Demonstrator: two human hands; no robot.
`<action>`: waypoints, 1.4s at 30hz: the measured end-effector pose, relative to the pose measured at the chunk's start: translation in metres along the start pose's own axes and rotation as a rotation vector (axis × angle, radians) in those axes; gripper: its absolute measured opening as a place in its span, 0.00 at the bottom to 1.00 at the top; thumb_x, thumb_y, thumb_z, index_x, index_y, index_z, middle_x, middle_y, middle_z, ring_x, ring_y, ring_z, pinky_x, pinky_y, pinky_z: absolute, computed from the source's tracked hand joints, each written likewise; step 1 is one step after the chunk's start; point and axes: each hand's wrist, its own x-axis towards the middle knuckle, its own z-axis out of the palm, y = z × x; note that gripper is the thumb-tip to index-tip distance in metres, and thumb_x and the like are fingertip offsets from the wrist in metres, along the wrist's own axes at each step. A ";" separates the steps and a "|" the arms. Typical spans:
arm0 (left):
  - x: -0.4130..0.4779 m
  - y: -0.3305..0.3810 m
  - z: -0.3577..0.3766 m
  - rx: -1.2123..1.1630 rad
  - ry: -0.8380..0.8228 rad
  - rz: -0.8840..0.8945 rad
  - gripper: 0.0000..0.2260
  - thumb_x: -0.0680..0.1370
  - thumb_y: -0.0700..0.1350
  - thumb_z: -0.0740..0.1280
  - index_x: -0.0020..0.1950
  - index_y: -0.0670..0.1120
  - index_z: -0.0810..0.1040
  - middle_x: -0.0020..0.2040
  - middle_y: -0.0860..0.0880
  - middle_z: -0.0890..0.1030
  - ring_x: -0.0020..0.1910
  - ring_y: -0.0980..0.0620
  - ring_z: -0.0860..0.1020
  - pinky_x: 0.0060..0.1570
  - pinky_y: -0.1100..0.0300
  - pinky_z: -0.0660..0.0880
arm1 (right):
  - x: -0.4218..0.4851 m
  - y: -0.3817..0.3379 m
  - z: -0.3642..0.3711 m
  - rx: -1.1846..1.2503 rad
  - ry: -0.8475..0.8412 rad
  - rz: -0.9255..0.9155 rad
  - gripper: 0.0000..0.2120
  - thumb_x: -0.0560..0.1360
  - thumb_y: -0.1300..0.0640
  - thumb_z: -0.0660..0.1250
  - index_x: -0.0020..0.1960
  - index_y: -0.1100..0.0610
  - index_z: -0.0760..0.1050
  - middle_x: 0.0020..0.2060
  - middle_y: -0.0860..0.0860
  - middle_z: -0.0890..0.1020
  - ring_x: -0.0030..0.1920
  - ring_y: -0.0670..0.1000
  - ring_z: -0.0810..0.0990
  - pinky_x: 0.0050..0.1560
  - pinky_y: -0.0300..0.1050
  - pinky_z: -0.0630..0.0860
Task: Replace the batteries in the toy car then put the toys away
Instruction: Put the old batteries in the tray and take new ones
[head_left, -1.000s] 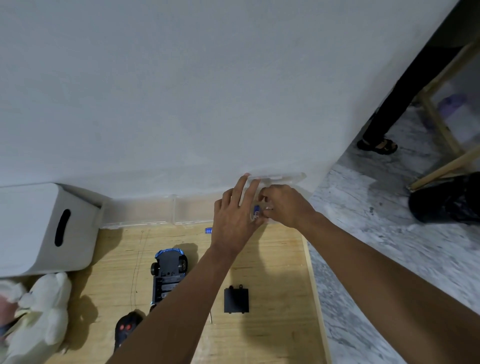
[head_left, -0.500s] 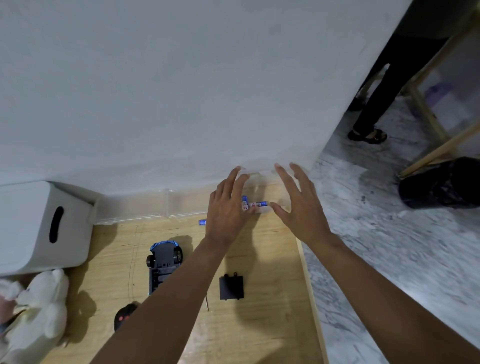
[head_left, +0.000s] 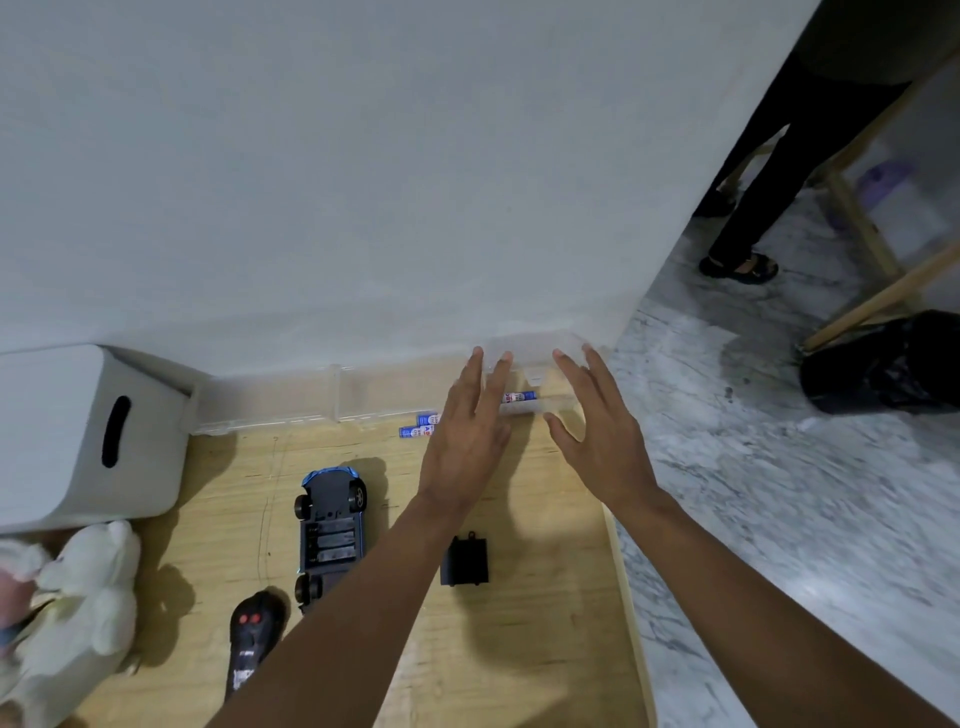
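A blue toy car lies upside down on the wooden board, its battery bay uncovered. The black battery cover lies to its right. Two blue-and-white batteries rest by the wall. Another battery sits in a clear plastic box at the wall's corner. My left hand hovers flat over the batteries with fingers spread, holding nothing. My right hand is spread beside the clear box, also holding nothing. A black remote control with red buttons lies near the front.
A white storage bin with a slot handle stands at the left wall. A white plush bear lies in front of it. A clear tray runs along the wall. Another person's legs and a black bag are on the marble floor.
One second ago both hands pinched a battery at the clear box. They have since let go and spread open, and the battery now lies in the box.
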 end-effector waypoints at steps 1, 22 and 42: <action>-0.004 -0.002 0.005 0.074 0.041 0.055 0.35 0.80 0.46 0.71 0.83 0.48 0.57 0.83 0.42 0.57 0.78 0.44 0.65 0.68 0.51 0.75 | -0.003 0.001 0.002 -0.002 0.014 0.014 0.31 0.78 0.53 0.69 0.78 0.45 0.62 0.80 0.46 0.59 0.72 0.45 0.71 0.51 0.44 0.83; 0.021 -0.002 0.020 0.396 0.108 -0.030 0.14 0.74 0.56 0.74 0.54 0.51 0.81 0.59 0.49 0.82 0.55 0.43 0.79 0.54 0.45 0.71 | 0.017 0.016 0.011 -0.275 0.029 -0.021 0.14 0.71 0.48 0.76 0.56 0.47 0.80 0.62 0.48 0.78 0.57 0.55 0.79 0.57 0.52 0.71; -0.124 -0.135 -0.140 -0.291 -0.224 -0.472 0.34 0.71 0.56 0.76 0.75 0.56 0.67 0.70 0.46 0.67 0.65 0.48 0.73 0.68 0.55 0.70 | 0.004 -0.119 0.068 -0.242 -0.555 -0.203 0.21 0.78 0.62 0.65 0.70 0.52 0.74 0.63 0.52 0.76 0.63 0.56 0.75 0.58 0.53 0.76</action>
